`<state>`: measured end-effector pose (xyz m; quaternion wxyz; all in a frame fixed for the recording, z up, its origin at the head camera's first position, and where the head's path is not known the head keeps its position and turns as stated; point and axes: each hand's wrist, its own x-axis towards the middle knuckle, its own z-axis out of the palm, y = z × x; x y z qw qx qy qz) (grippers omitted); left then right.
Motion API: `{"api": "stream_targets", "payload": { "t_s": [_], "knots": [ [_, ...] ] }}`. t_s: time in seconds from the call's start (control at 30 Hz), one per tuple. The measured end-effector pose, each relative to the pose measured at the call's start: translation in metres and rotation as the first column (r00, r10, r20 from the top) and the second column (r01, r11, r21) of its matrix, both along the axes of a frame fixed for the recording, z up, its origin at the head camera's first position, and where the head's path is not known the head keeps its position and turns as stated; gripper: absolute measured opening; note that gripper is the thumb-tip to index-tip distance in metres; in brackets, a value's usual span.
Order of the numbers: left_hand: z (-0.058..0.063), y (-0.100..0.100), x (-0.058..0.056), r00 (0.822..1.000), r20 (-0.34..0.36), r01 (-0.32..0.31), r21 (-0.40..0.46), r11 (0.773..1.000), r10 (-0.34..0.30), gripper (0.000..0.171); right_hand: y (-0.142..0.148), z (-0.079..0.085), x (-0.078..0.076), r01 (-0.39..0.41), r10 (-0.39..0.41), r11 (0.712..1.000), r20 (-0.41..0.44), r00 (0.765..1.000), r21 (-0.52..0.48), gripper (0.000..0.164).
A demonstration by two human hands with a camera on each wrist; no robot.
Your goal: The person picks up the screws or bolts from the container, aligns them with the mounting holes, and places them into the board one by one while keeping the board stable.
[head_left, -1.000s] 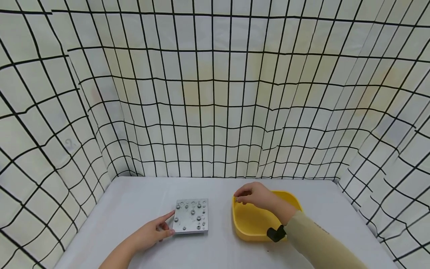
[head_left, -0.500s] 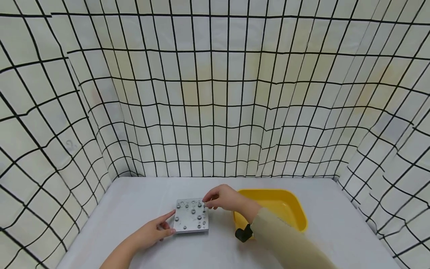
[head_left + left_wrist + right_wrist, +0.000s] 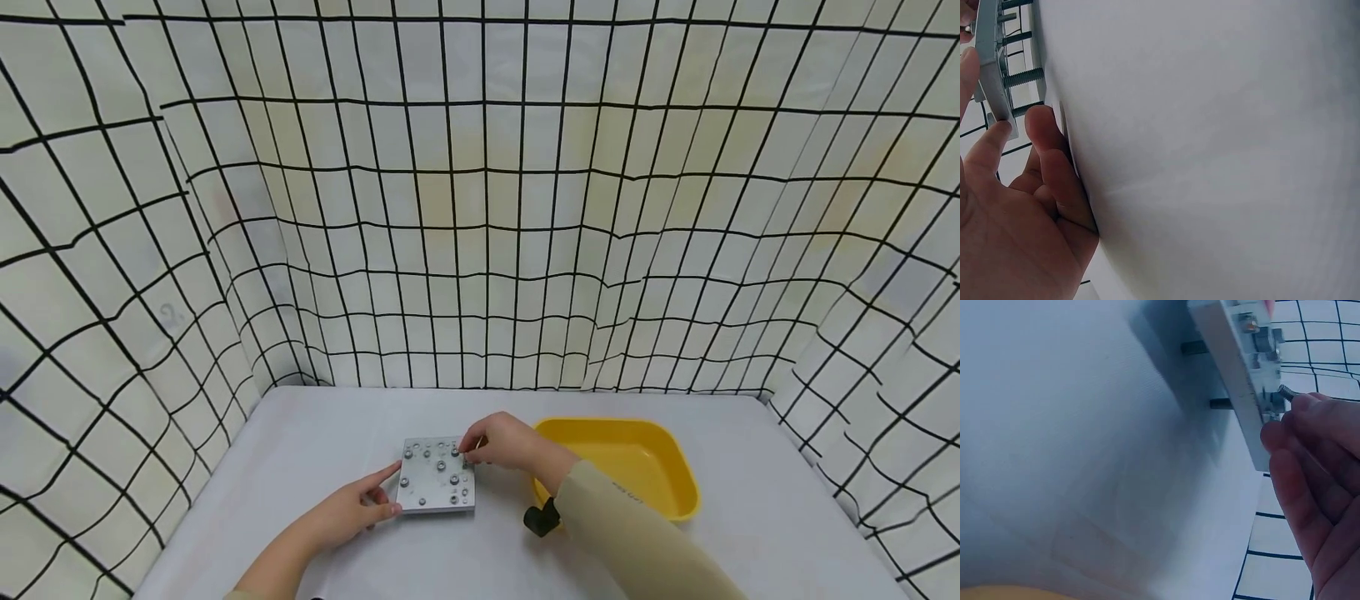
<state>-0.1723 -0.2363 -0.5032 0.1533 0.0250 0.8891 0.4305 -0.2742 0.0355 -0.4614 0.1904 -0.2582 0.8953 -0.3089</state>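
Observation:
A square metal plate (image 3: 426, 487) carries several bolts and small holes on its top. Threaded shanks (image 3: 1025, 77) stick out below it toward the white table. My left hand (image 3: 347, 515) holds the plate's left side, thumb by the near corner and index finger farther back, the other fingers curled beneath. Over the plate's far right corner, my right hand (image 3: 504, 442) pinches a small screw (image 3: 1286, 392) between thumb and fingertips. Its threaded end points at the bolt heads (image 3: 1264, 339) on the plate's top, in the right wrist view.
A yellow tray (image 3: 686, 492) stands right of the plate, partly behind my right forearm. The white tabletop (image 3: 337, 429) ends at a white wall (image 3: 502, 250) with a black grid, which also rises on both sides. A black device (image 3: 542, 518) sits at my right wrist.
My right hand has moved left from the yellow tray to the plate's far right corner with the screw. My left hand has kept its place at the plate. The head view has shifted slightly.

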Motion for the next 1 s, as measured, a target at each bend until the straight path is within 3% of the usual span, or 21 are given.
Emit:
{"api": "stream_targets", "payload": {
  "t_s": [0.2,0.6,0.77,1.0],
  "knots": [
    [0.001,0.002,0.004,1.000,0.012,-0.010,0.002,1.000,0.010,0.080,-0.003,-0.009,0.001,-0.051,0.059,0.995,-0.090,0.994,0.085,0.007],
    [0.000,-0.001,0.006,1.000,0.012,0.010,0.005,1.000,-0.010,0.079,-0.007,-0.012,0.003,-0.142,0.172,0.973,-0.162,0.972,0.182,0.008],
    [0.002,0.001,0.007,1.000,0.018,0.004,0.007,1.000,-0.004,0.079,-0.004,-0.017,0.004,-0.134,0.159,0.978,-0.159,0.974,0.157,0.011],
    [0.001,0.001,0.007,1.000,0.023,-0.010,-0.006,1.000,0.010,0.079,0.003,-0.014,0.007,-0.076,0.079,0.996,-0.100,0.992,0.037,0.013]
  ]
}}
